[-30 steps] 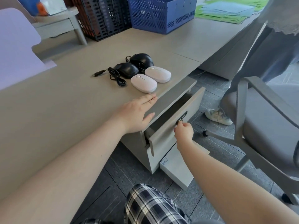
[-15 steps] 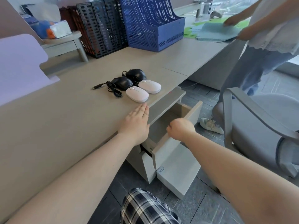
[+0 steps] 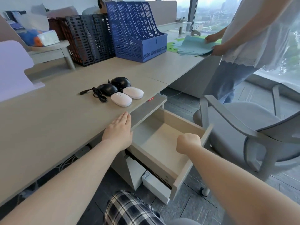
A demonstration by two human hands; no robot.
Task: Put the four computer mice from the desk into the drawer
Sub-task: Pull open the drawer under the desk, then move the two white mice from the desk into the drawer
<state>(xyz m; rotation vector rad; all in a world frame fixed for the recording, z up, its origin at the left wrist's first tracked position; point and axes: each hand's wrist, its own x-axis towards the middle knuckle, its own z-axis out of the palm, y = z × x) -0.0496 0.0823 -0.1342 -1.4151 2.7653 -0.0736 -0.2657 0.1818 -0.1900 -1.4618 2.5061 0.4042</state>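
Observation:
Four mice lie together near the desk's [image 3: 48, 120] front edge: two white ones [image 3: 121, 99] [image 3: 133, 92] in front, two black wired ones [image 3: 107, 89] [image 3: 121, 81] behind, their cable [image 3: 97, 93] trailing left. Below them the top drawer [image 3: 162, 116] stands pulled far out, with nothing inside. My left hand [image 3: 119, 132] rests flat on the desk edge, a little in front of the nearer white mouse, holding nothing. My right hand [image 3: 188, 143] is a closed fist at the top edge of the drawer front.
A grey office chair [image 3: 240, 127] stands right beside the open drawer. Another person [image 3: 253, 38] sorts blue sheets at the desk's far right end. Blue [image 3: 138, 34] and black [image 3: 87, 39] file racks line the back. A lower drawer [image 3: 154, 184] juts out slightly.
My right hand has pulled the drawer from slightly ajar to far out. My view has lifted. My left hand has stayed flat on the desk edge.

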